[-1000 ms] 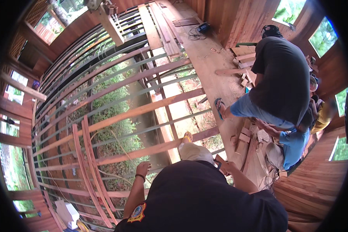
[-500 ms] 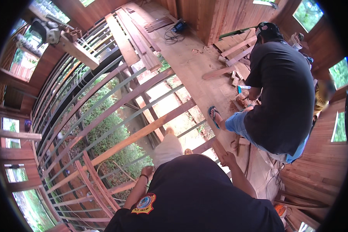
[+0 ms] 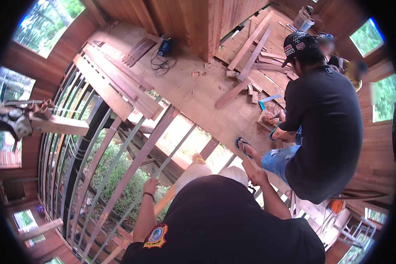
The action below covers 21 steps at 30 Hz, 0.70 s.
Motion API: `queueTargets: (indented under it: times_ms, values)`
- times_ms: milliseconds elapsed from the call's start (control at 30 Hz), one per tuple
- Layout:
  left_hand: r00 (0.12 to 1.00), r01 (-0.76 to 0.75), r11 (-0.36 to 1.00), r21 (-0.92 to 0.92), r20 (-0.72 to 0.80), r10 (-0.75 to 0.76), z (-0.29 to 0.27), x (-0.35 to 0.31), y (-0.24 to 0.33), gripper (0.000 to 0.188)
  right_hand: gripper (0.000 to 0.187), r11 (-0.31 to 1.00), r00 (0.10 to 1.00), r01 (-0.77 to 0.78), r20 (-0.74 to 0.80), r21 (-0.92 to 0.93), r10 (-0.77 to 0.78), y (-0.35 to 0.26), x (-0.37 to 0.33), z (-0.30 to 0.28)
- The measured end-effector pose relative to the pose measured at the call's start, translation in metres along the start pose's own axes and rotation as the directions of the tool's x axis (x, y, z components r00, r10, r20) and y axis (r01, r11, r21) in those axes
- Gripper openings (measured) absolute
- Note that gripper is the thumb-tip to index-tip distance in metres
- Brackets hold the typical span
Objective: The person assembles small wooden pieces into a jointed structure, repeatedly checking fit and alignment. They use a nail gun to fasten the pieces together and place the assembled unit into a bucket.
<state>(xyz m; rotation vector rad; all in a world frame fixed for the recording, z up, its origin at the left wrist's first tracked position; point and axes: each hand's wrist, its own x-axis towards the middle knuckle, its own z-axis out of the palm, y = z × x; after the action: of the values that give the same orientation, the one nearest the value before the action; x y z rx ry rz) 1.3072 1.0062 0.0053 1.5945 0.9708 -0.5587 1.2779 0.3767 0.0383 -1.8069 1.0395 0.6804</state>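
Note:
My right hand is closed around a short wooden board, which points up and away beside my leg. My left hand, with a dark band at the wrist, is held out over the open floor frame, close to a thin grey joist. Its fingers look small and blurred, so their shape is unclear, and no object shows in them. Below me, one foot in yellowish footwear is at the joists; my shirt hides the rest of my legs.
A co-worker in a dark shirt crouches at the right on the plywood floor, near wood offcuts and a teal-handled square. Loose planks lie across the joists, with a blue power tool beyond. Greenery shows through the gaps.
The view has swung, so the planks and floor frame sit further left. My left hand has moved outward and up, away from my body. The board stays in my right hand.

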Motion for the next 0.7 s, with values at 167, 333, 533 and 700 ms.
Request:
queueTargets:
  times_ms: [167, 333, 533, 700]
  values:
    - [0.973, -0.231, 0.968, 0.096, 0.023, 0.230, 0.009, 0.045, 0.189, 0.026, 0.029, 0.990, 0.978, 0.120, -0.160, -0.070, -0.130, -0.051, 0.041, 0.030]
    - [0.928, -0.221, 0.965, -0.141, 0.275, 0.253, 0.072, 0.081, 0.298, 0.022, 0.033, 0.999, 0.989, -0.048, -0.138, 0.016, 0.049, -0.090, 0.069, 0.056]
    - [0.904, -0.252, 0.948, 0.196, 0.396, 0.159, 0.188, 0.126, 0.392, 0.027, 0.039, 0.946, 0.968, -0.250, -0.043, -0.206, 0.246, -0.186, 0.137, 0.070]
    - [0.787, -0.420, 0.810, 0.409, 0.609, 0.100, 0.256, 0.163, 0.522, 0.028, 0.046, 0.991, 0.974, -0.125, -0.183, 0.042, 0.131, -0.336, 0.210, 0.035]
